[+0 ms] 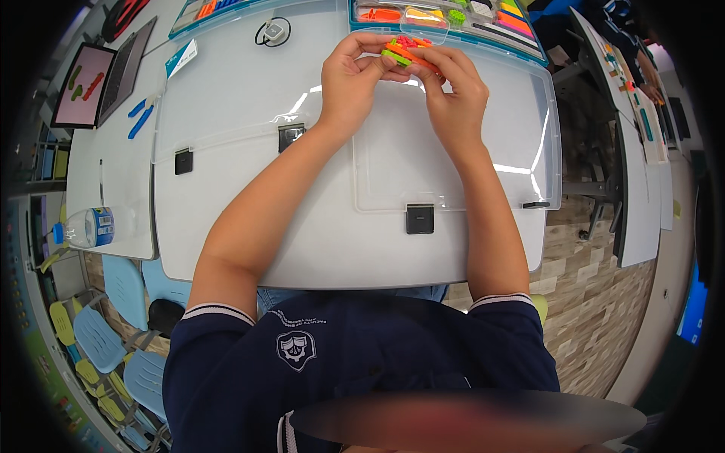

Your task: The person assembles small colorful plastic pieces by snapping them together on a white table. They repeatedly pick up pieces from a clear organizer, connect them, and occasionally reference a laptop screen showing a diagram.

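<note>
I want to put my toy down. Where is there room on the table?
The clear lid under the right hand is bare, and so is the lid left of the left hand. The table edge nearest you is free too. The trays at the far edge are crowded with parts.

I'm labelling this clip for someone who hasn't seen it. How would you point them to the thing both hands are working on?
Start at the big white table and follow both forearms up to the clear plastic lid lying on it. Above its far edge, the left hand and right hand pinch a small cluster of orange, red and green plastic building pieces. Unlike the sorted pieces in the compartment tray behind, it is held in fingers.
</note>
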Tool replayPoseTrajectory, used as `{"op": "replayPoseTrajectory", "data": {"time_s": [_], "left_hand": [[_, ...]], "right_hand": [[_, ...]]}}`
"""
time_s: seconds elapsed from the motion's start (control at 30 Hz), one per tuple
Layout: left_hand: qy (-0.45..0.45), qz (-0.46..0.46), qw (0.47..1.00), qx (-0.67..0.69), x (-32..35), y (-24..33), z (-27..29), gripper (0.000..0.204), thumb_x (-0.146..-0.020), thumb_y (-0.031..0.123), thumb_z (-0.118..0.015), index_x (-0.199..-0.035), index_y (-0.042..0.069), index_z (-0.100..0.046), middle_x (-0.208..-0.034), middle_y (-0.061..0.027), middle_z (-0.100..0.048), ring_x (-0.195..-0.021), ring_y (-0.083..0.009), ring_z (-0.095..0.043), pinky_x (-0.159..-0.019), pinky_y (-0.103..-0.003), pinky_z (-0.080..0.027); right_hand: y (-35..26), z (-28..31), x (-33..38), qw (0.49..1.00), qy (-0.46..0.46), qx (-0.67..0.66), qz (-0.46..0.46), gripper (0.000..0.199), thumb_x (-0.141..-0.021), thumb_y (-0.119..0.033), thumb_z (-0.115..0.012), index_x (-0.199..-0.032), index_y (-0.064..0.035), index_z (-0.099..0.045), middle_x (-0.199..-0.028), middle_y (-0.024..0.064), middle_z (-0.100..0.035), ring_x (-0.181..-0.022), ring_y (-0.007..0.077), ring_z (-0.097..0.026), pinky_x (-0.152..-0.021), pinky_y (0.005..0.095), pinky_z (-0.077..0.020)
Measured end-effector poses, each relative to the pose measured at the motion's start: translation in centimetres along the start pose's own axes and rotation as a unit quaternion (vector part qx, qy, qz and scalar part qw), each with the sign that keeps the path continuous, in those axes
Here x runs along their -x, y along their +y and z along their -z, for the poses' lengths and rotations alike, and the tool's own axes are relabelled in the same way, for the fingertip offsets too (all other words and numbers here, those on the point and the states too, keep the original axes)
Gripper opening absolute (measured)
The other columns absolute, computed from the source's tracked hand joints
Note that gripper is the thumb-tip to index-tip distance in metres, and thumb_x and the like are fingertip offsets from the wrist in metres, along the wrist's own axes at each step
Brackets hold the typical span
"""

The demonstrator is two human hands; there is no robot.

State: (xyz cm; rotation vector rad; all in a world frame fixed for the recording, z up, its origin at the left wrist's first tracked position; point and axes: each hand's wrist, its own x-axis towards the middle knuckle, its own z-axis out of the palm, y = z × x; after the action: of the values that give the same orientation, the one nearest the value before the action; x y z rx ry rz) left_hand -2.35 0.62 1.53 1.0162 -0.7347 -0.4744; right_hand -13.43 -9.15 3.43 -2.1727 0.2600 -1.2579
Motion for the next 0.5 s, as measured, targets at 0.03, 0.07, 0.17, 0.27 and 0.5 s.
{"op": "replayPoseTrajectory", "data": {"time_s": [0.03,0.07,0.17,0.27,0.5], "left_hand": [[0.002,0.003,1.0,0.004,-0.01,-0.01,0.03,0.025,-0.092,0.006,-0.063,-0.113,-0.004,-0.055,-0.11,-0.0157,-0.064,-0.084,-0.0238,-0.071,-0.078,-0.032,-0.061],[0.0,0.003,1.0,0.007,-0.05,-0.01,0.07,0.025,-0.092,0.007,-0.064,-0.113,-0.004,-0.055,-0.11,-0.0158,-0.064,-0.084,-0.0237,-0.071,-0.078,-0.032,-0.061],[-0.002,0.007,1.0,0.015,-0.14,0.02,0.13,0.027,-0.09,0.007,-0.066,-0.113,-0.004,-0.056,-0.109,-0.016,-0.064,-0.083,-0.0234,-0.071,-0.078,-0.033,-0.06],[-0.006,0.012,1.0,0.023,-0.15,0.09,0.17,0.028,-0.089,0.007,-0.068,-0.112,-0.003,-0.057,-0.105,-0.0156,-0.066,-0.082,-0.0229,-0.07,-0.077,-0.033,-0.06],[0.018,0.004,1.0,0.024,-0.16,0.09,0.05,0.019,-0.086,-0.004,-0.066,-0.103,-0.004,-0.058,-0.094,-0.0158,-0.07,-0.082,-0.0222,-0.07,-0.079,-0.034,-0.059]], "right_hand": [[-0.03,-0.07,0.01,1.0,0.001,0.003,0.006,0.018,-0.081,0.002,-0.069,-0.099,-0.0034,-0.07,-0.095,0.0091,-0.066,-0.082,0.0217,-0.067,-0.067,0.0302,-0.0597],[-0.05,-0.16,0.01,1.0,0.003,0.006,0.012,0.018,-0.082,0.002,-0.068,-0.099,-0.0028,-0.07,-0.095,0.0095,-0.066,-0.082,0.0222,-0.066,-0.067,0.0305,-0.0598],[-0.07,-0.18,0.09,1.0,0.001,0.011,0.018,0.017,-0.083,0.003,-0.066,-0.099,-0.0013,-0.068,-0.096,0.0105,-0.065,-0.085,0.0238,-0.065,-0.068,0.0317,-0.059],[0.07,-0.29,0.2,0.999,0.004,0.027,0.034,0.016,-0.086,0.001,-0.065,-0.101,-0.0006,-0.066,-0.099,0.0114,-0.065,-0.088,0.0242,-0.064,-0.071,0.0313,-0.0546],[0.44,-0.65,0.45,0.994,-0.013,0.082,0.078,0.017,-0.091,0.0,-0.059,-0.108,0.0008,-0.057,-0.105,0.0144,-0.06,-0.093,0.0302,-0.062,-0.078,0.0352,-0.0521]]}}
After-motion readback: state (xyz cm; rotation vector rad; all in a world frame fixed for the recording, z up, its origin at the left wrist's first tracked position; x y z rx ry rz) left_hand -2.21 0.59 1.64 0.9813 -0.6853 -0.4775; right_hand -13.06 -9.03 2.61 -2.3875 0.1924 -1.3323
